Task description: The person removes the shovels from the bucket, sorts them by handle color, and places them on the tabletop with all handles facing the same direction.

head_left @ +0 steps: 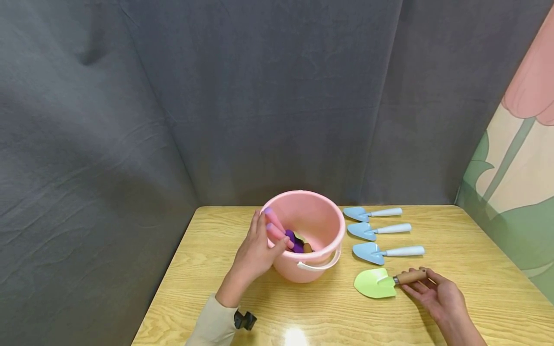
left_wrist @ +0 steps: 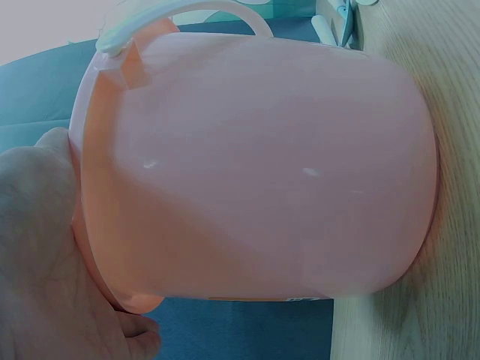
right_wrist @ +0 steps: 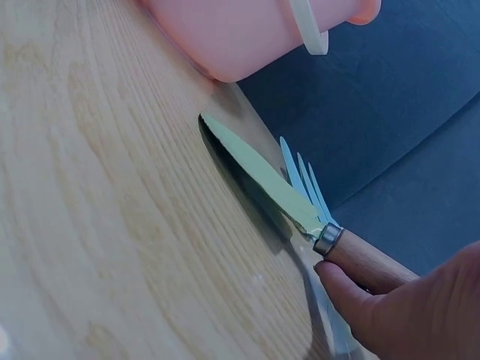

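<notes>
My left hand (head_left: 257, 252) holds the near-left rim of a pink bucket (head_left: 298, 269), thumb over the rim. Inside the bucket lie pink handles (head_left: 274, 218) with lilac ends, a purple piece (head_left: 295, 241) and a brown handle end (head_left: 308, 248); what they belong to is partly hidden. In the left wrist view the left hand (left_wrist: 45, 247) is against the rim of the bucket (left_wrist: 262, 165). With its fingers my right hand (head_left: 441, 295) grips the wooden handle of a green trowel (head_left: 375, 283). The trowel blade (right_wrist: 259, 172) casts a shadow on the table.
Three light-blue trowels (head_left: 368, 253) lie in a row right of the bucket, blades to the left. A white bucket handle (head_left: 320, 265) hangs at the front. Dark grey cloth (head_left: 277, 105) stands behind the wooden table (head_left: 207, 250), and a flower-patterned panel (head_left: 515, 192) is at the right.
</notes>
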Demonstrator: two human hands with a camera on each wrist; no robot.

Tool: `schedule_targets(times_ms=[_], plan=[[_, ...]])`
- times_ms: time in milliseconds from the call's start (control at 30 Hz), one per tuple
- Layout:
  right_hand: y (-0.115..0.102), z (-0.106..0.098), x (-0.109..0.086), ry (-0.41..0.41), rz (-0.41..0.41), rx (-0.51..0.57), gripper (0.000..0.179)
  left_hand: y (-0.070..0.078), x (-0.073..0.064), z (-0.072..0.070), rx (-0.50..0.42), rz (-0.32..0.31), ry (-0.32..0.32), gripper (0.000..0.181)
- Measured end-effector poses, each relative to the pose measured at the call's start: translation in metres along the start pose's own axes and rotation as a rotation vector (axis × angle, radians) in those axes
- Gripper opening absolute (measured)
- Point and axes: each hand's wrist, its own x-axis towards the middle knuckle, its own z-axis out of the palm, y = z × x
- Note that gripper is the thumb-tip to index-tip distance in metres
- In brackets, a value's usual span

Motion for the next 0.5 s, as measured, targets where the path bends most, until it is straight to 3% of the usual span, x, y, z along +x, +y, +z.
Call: schedule_targets(times_ms=[500], plan=[[-0.0073,0.0020,0.0029,0.057,0.004,-0.189,0.027,0.0022,-0.0019,-0.0032,0.013,0.004,-0.013,0.101]])
